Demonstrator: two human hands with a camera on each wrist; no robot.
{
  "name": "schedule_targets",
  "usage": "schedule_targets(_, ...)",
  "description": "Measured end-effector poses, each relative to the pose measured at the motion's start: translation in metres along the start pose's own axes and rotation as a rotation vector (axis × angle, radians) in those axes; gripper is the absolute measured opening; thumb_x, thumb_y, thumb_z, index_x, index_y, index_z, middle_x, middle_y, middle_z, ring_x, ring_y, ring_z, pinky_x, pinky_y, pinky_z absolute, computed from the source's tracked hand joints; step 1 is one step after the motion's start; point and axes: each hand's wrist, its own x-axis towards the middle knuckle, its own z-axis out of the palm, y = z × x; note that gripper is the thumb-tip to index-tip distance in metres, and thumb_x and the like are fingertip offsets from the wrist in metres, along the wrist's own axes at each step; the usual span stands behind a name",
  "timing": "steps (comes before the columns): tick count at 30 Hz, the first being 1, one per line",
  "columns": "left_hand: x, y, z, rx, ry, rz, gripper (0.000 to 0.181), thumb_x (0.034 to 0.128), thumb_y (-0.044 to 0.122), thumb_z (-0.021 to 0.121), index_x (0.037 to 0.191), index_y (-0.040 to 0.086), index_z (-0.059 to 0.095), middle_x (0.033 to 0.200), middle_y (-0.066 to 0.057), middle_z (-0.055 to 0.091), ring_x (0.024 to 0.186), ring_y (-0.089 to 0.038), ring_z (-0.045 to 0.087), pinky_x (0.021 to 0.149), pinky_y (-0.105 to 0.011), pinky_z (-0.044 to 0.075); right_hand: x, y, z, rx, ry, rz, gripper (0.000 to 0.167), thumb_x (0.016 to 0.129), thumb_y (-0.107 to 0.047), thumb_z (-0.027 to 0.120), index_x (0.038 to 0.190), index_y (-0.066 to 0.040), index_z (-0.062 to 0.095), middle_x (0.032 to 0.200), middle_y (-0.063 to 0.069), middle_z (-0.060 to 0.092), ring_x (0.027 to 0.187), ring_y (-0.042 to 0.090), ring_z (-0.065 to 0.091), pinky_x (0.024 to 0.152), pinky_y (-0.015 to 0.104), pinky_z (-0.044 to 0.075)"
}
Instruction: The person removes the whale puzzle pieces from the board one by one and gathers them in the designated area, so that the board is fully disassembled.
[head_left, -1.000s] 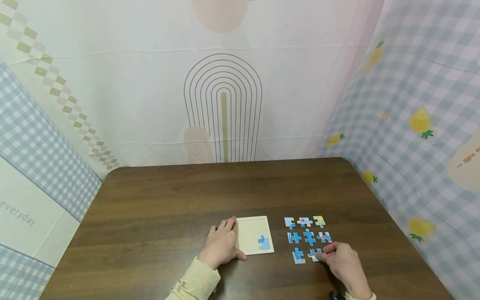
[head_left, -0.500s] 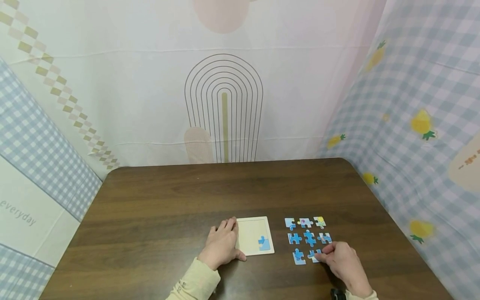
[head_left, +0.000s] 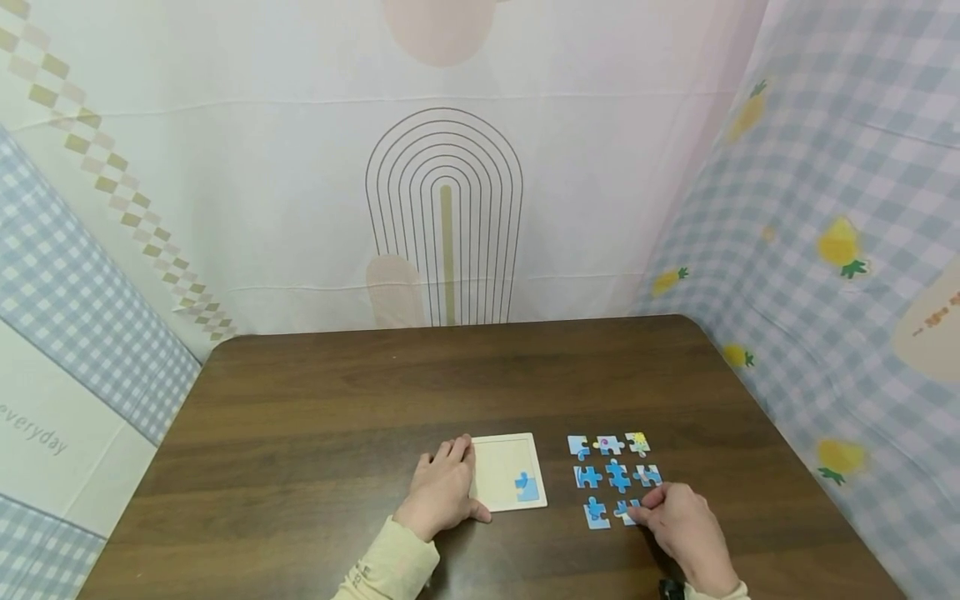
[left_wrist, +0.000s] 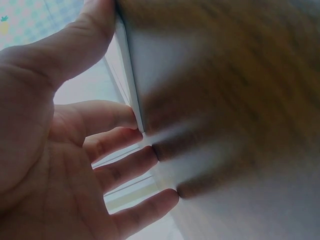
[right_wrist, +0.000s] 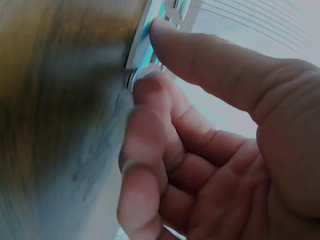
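Note:
A pale puzzle tray (head_left: 501, 463) lies flat on the table with one blue jigsaw piece (head_left: 528, 488) in its lower right corner. My left hand (head_left: 441, 488) rests at the tray's left side, its fingers spread and fairly straight. In the left wrist view, the thumb and index finger touch the tray's edge. To the right of the tray, several jigsaw pieces (head_left: 618, 476) lie picture side up in three rows. My right hand (head_left: 686, 525) pinches the right side of a jigsaw piece (head_left: 623, 511) in the nearest row, partly covering it. The other right fingers are curled.
The brown wooden table (head_left: 337, 400) extends to the left and behind the tray. A printed cloth (head_left: 315, 183) hangs at the back, and checked cloth (head_left: 795, 275) closes off the right side.

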Motion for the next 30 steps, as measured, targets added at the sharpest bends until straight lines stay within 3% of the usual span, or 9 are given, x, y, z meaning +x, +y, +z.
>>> schedule_targets(6,-0.001,0.0,-0.002,0.004,-0.007,0.005,0.102,0.065,0.056,0.082,0.143,0.0,0.046,0.149,-0.012,0.04,0.133,-0.03,0.039,0.099,-0.055,0.036,-0.007,-0.009,0.005,-0.04,0.051,-0.061,0.014,0.088,-0.026,0.069,0.087,-0.013,0.063,0.075,-0.002,0.061,0.064,0.017,0.054,0.056,0.039,0.04)
schedule_targets(12,-0.002,0.0,-0.004,0.006,-0.008,0.002,0.102,0.0646,0.056,0.082,0.143,0.0,0.047,0.149,-0.012,0.041,0.132,-0.03,0.039,0.099,-0.055,0.036,-0.014,-0.036,0.025,0.016,0.18,-0.248,0.017,0.09,-0.026,0.065,0.096,-0.01,0.064,0.07,-0.004,0.056,0.058,0.013,0.051,0.05,0.034,0.037)
schedule_targets(16,-0.001,0.0,-0.005,0.001,-0.005,0.006,0.102,0.0651,0.055,0.082,0.143,0.0,0.046,0.149,-0.012,0.04,0.133,-0.03,0.039,0.099,-0.055,0.035,-0.017,-0.058,0.039,0.006,0.209,-0.352,0.017,0.089,-0.027,0.069,0.095,-0.012,0.064,0.066,-0.006,0.054,0.055,0.01,0.048,0.049,0.033,0.037)
schedule_targets(20,-0.002,0.0,-0.004,0.003,-0.003,0.008,0.102,0.065,0.056,0.082,0.143,0.0,0.046,0.149,-0.012,0.04,0.132,-0.03,0.039,0.099,-0.055,0.036,-0.018,-0.077,0.054,-0.038,0.197,-0.462,0.016,0.087,-0.024,0.071,0.095,-0.012,0.065,0.068,-0.007,0.052,0.062,0.011,0.047,0.051,0.031,0.038)
schedule_targets(25,-0.002,0.0,-0.003,0.004,0.012,0.013,0.101,0.0635,0.056,0.082,0.141,0.0,0.049,0.147,-0.011,0.042,0.131,-0.03,0.04,0.097,-0.054,0.037,-0.015,-0.095,0.07,-0.15,0.189,-0.569,0.025,0.084,-0.022,0.074,0.104,-0.007,0.068,0.082,0.0,0.053,0.078,0.019,0.046,0.064,0.035,0.041)
schedule_targets(30,-0.001,-0.001,-0.002,0.014,0.025,0.018,0.1,0.0627,0.056,0.082,0.14,0.0,0.05,0.146,-0.011,0.043,0.13,-0.03,0.041,0.096,-0.054,0.038,-0.012,-0.103,0.076,-0.226,0.212,-0.648,0.035,0.082,-0.018,0.077,0.114,-0.008,0.068,0.086,0.003,0.05,0.078,0.02,0.041,0.067,0.035,0.038)
